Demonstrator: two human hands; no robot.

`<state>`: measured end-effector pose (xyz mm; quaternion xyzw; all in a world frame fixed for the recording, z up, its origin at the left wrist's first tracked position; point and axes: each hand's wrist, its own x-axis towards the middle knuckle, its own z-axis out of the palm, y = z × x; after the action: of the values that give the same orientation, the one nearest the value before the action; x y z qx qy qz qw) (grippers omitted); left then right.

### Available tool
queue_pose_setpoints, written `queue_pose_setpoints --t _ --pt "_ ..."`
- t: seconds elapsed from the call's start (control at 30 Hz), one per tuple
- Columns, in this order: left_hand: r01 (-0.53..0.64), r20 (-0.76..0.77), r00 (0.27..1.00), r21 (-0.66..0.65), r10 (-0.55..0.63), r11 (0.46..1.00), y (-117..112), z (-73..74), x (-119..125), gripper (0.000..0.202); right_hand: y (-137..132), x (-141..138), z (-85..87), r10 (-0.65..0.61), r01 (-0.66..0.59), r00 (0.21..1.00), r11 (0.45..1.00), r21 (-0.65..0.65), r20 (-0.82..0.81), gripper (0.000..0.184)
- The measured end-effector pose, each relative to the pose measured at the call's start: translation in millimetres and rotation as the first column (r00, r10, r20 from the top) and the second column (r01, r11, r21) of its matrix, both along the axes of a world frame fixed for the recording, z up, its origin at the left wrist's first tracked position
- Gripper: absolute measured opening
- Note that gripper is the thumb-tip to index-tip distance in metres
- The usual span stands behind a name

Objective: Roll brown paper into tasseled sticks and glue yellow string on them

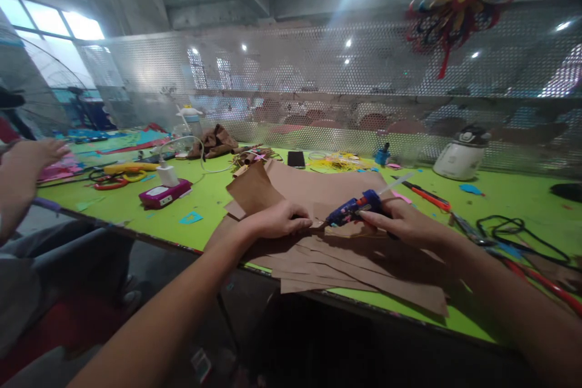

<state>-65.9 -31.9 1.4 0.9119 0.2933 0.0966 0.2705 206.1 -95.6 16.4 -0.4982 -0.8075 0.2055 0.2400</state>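
Note:
My right hand [404,222] grips a blue glue gun [354,209] with a clear glue stick sticking out behind it; the nozzle points left at a stack of brown paper sheets [318,254] on the green table [500,200]. My left hand [282,220] lies on the paper right beside the nozzle, fingers curled and pressing a folded brown piece [254,191] down. The nozzle tip and my left fingertips nearly meet.
A white charger on a magenta box [164,192], a phone [296,159], a red-handled tool [425,195], black cords [513,233] and a white appliance [459,154] lie on the table. Another person's hand [34,154] reaches in at far left. A perforated metal screen [318,85] backs the table.

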Motion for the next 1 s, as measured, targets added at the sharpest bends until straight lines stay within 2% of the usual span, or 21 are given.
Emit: queue_pose_setpoints --t 0.2,0.37,0.5,0.73,0.9,1.0 --pt "0.003 -0.038 0.999 0.126 0.001 0.992 -4.0 4.4 -3.4 0.032 3.3 3.1 -1.7 -0.005 0.005 1.0 1.0 0.018 -0.019 0.049" --pt "-0.043 -0.035 0.998 0.083 0.046 0.996 -8.4 7.1 -3.7 0.031 3.4 5.5 -1.8 -0.01 0.011 0.999 1.0 -0.009 0.032 0.051" --pt "-0.059 -0.035 0.997 0.1 0.063 0.993 -9.5 7.5 -3.3 0.031 2.3 5.6 -0.9 -0.011 0.012 1.0 0.999 -0.036 0.026 0.052" --pt "-0.053 -0.024 0.998 0.166 0.058 0.985 -8.0 5.5 -3.0 0.031 5.9 3.6 -4.8 0.014 -0.014 1.0 1.0 0.025 0.007 0.047" --pt "-0.039 -0.066 0.997 0.088 0.045 0.995 -8.3 7.3 -2.8 0.034 4.5 6.7 -2.6 0.001 -0.002 1.0 1.0 -0.01 -0.007 0.05" --pt "-0.043 -0.05 0.998 0.111 0.049 0.993 -9.0 7.7 -3.0 0.032 3.5 5.5 -2.7 0.0 0.001 1.0 1.0 -0.006 0.009 0.05"
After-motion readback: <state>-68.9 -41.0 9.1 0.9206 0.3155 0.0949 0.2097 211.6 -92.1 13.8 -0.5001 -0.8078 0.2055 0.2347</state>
